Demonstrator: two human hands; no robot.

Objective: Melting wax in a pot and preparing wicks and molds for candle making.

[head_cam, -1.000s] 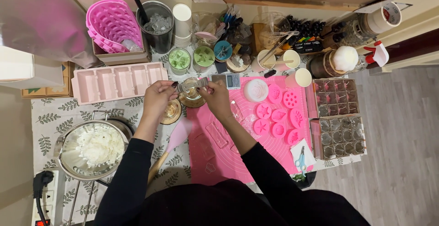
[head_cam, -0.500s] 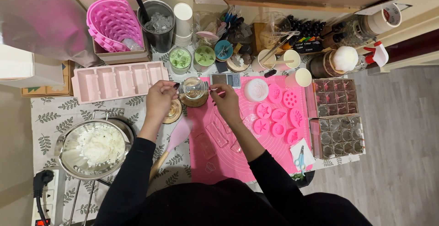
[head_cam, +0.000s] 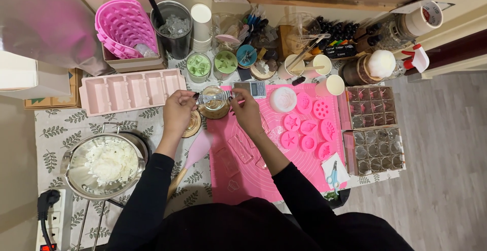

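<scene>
A thin metal strip (head_cam: 214, 97) is pinched at its ends by the left hand (head_cam: 177, 113) and right hand (head_cam: 247, 111). It is held across a glass jar (head_cam: 213, 108) at the pink mat's (head_cam: 243, 175) edge.

Leaf-print table (head_cam: 56, 129) — pink mat (head_cam: 243, 180), steel pot (head_cam: 104, 164).

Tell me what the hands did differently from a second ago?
The right hand slid a little to the right, away from the small clear glass jar, then came back to its rim. The left hand kept its grip on the jar's left side. The pink silicone mat, the metal pot of white wax flakes and the pink spatula did not move.
</scene>
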